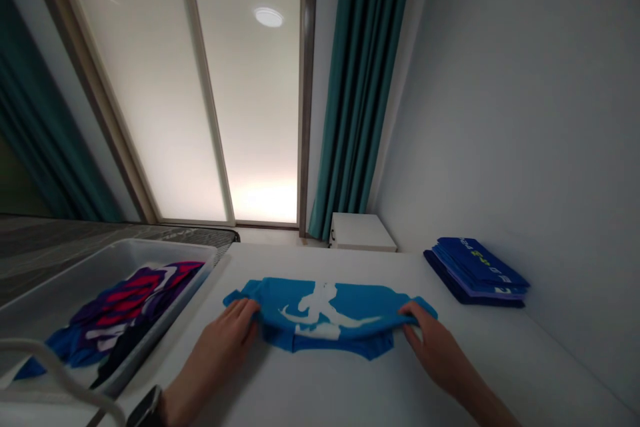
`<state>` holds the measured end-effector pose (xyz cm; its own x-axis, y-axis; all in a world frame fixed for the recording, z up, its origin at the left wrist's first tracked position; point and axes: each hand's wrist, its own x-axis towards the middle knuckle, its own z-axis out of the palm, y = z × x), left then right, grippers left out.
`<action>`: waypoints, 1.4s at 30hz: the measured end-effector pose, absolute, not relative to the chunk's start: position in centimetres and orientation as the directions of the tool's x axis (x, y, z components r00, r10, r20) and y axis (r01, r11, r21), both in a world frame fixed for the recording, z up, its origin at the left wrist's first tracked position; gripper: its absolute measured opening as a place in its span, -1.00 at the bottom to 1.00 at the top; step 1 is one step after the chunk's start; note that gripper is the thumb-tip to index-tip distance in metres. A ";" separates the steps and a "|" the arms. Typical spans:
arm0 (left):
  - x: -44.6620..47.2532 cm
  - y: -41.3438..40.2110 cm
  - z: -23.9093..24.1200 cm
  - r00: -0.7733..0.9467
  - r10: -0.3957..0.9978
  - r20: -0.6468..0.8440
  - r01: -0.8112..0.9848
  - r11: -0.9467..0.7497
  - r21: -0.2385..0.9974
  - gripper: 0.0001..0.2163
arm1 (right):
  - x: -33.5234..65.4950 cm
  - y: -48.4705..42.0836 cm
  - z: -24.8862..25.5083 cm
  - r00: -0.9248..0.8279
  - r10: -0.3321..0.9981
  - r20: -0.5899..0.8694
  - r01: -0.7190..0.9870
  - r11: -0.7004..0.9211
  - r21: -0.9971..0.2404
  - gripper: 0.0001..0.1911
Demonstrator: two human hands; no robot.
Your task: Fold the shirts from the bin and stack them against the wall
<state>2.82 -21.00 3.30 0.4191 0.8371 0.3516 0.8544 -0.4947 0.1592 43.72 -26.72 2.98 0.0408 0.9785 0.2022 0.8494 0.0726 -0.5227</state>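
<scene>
A blue T-shirt (360, 300) with a white printed figure lies partly folded on the white table in front of me. At its left side, my left hand (233, 333) grips the cloth, fingers closed over the edge. My right hand (427, 340) pinches the right end between thumb and fingers. Between the two hands, the near part of the cloth is lifted a little and hangs in a shallow sag. A dark watch (147, 407) sits on my left wrist.
Left of the table (310, 387) stands a translucent plastic bin (165, 247) holding crumpled clothes (130, 300). A stack of folded blue clothes (477, 270) lies at the right by the wall. Beyond are a white cabinet (363, 230) and teal curtains (360, 93). A pale curved bar (60, 367) crosses the lower left.
</scene>
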 end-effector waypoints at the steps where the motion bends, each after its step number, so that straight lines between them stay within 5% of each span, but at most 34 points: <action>1: 2.5 -22.0 1.8 0.441 0.830 0.342 0.845 -0.512 0.153 -0.81 | 43.4 -27.9 1.4 0.026 0.977 0.213 0.845 0.093 -0.527 -0.81; 7: 1.7 -24.1 -1.2 0.447 0.798 0.403 0.824 -0.543 0.162 -0.82 | 42.9 -31.0 -3.7 0.044 0.958 0.284 0.881 0.097 -0.463 -0.78; 24: 2.0 -24.0 -0.7 0.444 0.799 0.406 0.828 -0.539 0.156 -0.81 | 42.9 -30.8 -3.6 0.035 0.946 0.321 0.919 0.096 -0.382 -0.64; 34: 3.5 -25.6 0.6 0.509 0.769 0.388 0.837 -0.546 -0.015 -0.70 | 41.5 -32.7 -3.6 -0.098 0.865 0.491 0.988 0.143 -0.054 -0.66; 42: 9.6 -24.4 0.9 0.707 0.622 0.338 0.669 -0.742 -0.035 -0.54 | 34.4 -29.7 -0.6 -0.244 0.879 0.411 0.956 0.290 -0.051 -0.58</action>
